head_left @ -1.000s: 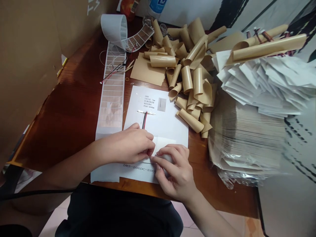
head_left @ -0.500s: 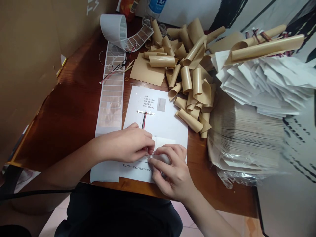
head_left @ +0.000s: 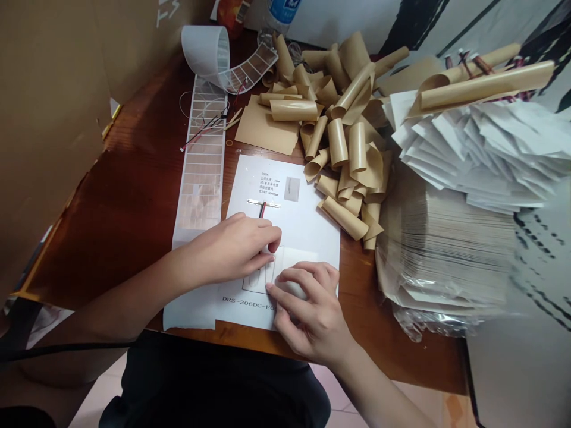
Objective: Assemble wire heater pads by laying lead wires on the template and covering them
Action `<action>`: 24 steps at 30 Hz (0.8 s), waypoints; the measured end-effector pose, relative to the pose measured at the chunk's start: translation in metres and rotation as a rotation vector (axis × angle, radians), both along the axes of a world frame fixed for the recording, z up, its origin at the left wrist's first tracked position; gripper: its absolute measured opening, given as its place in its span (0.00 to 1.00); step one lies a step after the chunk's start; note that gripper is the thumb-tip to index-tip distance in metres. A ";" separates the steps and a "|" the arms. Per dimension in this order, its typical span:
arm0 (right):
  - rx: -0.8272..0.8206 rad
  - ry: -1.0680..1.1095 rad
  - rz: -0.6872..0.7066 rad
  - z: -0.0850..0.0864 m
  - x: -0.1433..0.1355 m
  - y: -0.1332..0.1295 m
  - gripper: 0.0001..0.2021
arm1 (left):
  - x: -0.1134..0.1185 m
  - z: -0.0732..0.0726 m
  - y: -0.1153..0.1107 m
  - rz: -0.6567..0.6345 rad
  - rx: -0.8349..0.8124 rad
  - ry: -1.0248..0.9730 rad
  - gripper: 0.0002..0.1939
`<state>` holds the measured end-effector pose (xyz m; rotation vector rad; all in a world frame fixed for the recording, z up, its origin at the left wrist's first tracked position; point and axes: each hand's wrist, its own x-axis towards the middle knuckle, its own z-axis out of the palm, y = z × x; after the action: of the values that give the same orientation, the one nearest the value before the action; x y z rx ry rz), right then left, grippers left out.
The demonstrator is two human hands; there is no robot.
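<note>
A printed white sheet [head_left: 307, 229] lies on the table before me, with a clear-looking strip holding red and black wires [head_left: 263, 209] at its upper part. On the lower part, inside a printed outline, a thin white wire [head_left: 268, 273] runs over the paper. My left hand [head_left: 243, 244] is closed above it, thumb and forefinger curled at the wire's upper end; the exact grip is partly hidden. My right hand [head_left: 310, 303] is open, its fingers spread and bent, the forefinger tip pressing the wire's lower end against the sheet.
Left of the sheet lies a label strip [head_left: 203, 160] unrolling from a roll [head_left: 205, 56]. Brown paper rolls [head_left: 341, 211] are heaped behind and to the right. A tall stack of sheets [head_left: 459, 249] stands at right, with white papers on top. A cardboard wall [head_left: 53, 119] rises at left.
My left hand has lifted slightly up the sheet, away from my right fingertips, uncovering the white wire and printed outline. My right hand has barely moved.
</note>
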<state>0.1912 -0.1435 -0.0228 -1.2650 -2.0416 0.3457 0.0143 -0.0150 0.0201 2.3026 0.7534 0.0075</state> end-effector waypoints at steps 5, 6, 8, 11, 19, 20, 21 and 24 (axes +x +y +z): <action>0.003 -0.017 0.011 0.000 0.000 -0.001 0.12 | 0.001 -0.005 0.002 0.041 -0.015 0.007 0.04; 0.003 -0.015 0.012 0.000 0.000 -0.001 0.12 | 0.001 -0.006 0.002 0.048 -0.016 -0.001 0.04; -0.001 -0.015 0.017 0.001 0.000 -0.001 0.12 | 0.001 -0.007 0.003 0.061 -0.020 -0.017 0.04; -0.009 -0.026 0.029 0.001 0.001 -0.001 0.12 | 0.001 -0.006 0.003 0.079 -0.032 -0.024 0.03; -0.014 -0.015 0.036 0.001 0.001 0.000 0.11 | -0.004 -0.005 0.008 0.064 -0.129 -0.011 0.05; -0.018 -0.013 0.037 0.001 0.001 0.000 0.12 | -0.004 -0.006 0.008 0.071 -0.125 -0.013 0.04; -0.024 -0.013 0.037 0.001 0.001 0.000 0.12 | -0.004 -0.006 0.008 0.077 -0.123 -0.014 0.04; -0.037 -0.013 0.039 0.002 0.002 0.000 0.12 | -0.002 -0.008 0.007 0.092 -0.115 -0.015 0.03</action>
<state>0.1927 -0.1434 -0.0209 -1.2545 -2.0817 0.3964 0.0118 -0.0083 0.0123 2.1550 0.8302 0.0227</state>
